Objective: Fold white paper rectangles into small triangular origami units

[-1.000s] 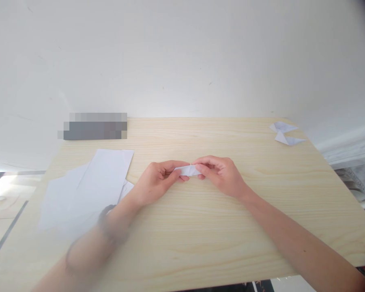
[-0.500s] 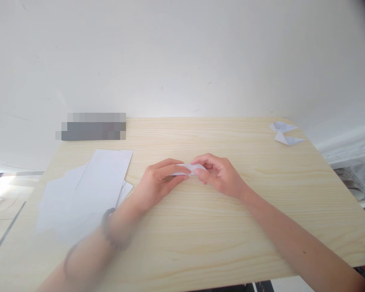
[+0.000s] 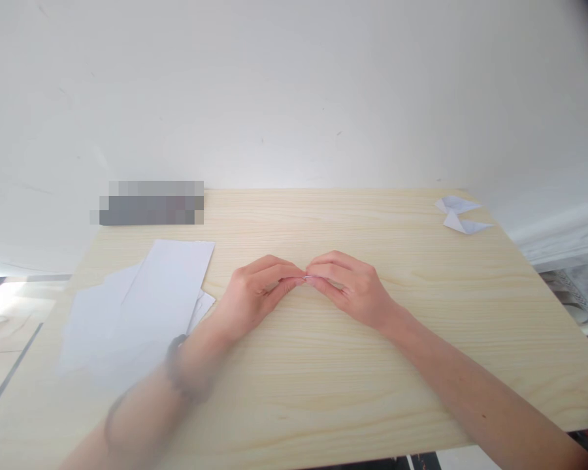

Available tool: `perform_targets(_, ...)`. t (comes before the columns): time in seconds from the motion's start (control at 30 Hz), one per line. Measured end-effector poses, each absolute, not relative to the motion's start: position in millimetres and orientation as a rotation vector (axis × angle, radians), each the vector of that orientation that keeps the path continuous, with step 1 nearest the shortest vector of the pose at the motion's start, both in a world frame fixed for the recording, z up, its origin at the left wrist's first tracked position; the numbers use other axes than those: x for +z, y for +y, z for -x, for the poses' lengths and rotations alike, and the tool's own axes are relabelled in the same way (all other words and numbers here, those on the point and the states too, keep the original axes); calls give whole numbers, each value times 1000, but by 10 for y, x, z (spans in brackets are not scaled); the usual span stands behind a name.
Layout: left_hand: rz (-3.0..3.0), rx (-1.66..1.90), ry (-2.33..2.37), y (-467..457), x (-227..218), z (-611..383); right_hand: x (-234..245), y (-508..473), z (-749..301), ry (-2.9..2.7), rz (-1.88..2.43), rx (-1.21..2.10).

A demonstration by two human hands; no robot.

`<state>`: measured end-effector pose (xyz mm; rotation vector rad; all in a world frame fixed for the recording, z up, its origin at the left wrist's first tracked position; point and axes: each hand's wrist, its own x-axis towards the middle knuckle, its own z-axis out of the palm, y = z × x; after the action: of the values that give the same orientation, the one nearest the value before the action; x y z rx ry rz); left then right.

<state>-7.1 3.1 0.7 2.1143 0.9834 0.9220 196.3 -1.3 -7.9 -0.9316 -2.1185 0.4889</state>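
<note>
Between my fingertips, over the middle of the table, a small folded piece of white paper (image 3: 306, 277) shows only as a thin edge; the fingers hide most of it. My left hand (image 3: 259, 287) pinches it from the left, with thumb below and fingers above. From the right, my right hand (image 3: 353, 287) grips it the same way, its fingertips meeting those of the left hand.
White paper sheets (image 3: 161, 294) lie overlapping on the left of the wooden table (image 3: 372, 391). Two folded paper shapes (image 3: 463, 225) sit at the far right corner. A dark blurred-out object (image 3: 149, 205) stands at the back left against the white wall (image 3: 294, 98).
My right hand has turned and closed in toward the left fingertips. The folded paper, earlier seen as a flat strip, is now nearly covered and edge-on. My left hand has hardly moved.
</note>
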Motion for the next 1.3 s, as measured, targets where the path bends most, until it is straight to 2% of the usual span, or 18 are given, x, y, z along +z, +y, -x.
perform_targets(0.2, -2112, 916, 1097, -25, 69, -2, -80, -22, -1957, -2212, 934, 466)
perform_targets(0.57, -1836, 765, 1304, 27, 11, 97, -30, 7, -2039, -2035, 1119, 656)
perform_targets(0.7, -1815, 658, 1234, 30, 25, 71, -38, 3, -2029, -2004, 1175, 688)
perform_targets(0.97, -1852, 663, 1134, 12, 85, 55, -34, -16, -1997, -2016, 1147, 822)
perform_targets(1.17, -1979, 596, 1166, 49, 73, 105, 16, 68, -2084, -1921, 1286, 1088)
perform_targets(1.3, -1861, 616, 1136, 78, 22, 138, 61, 95, -2124, -1890, 1267, 1220)
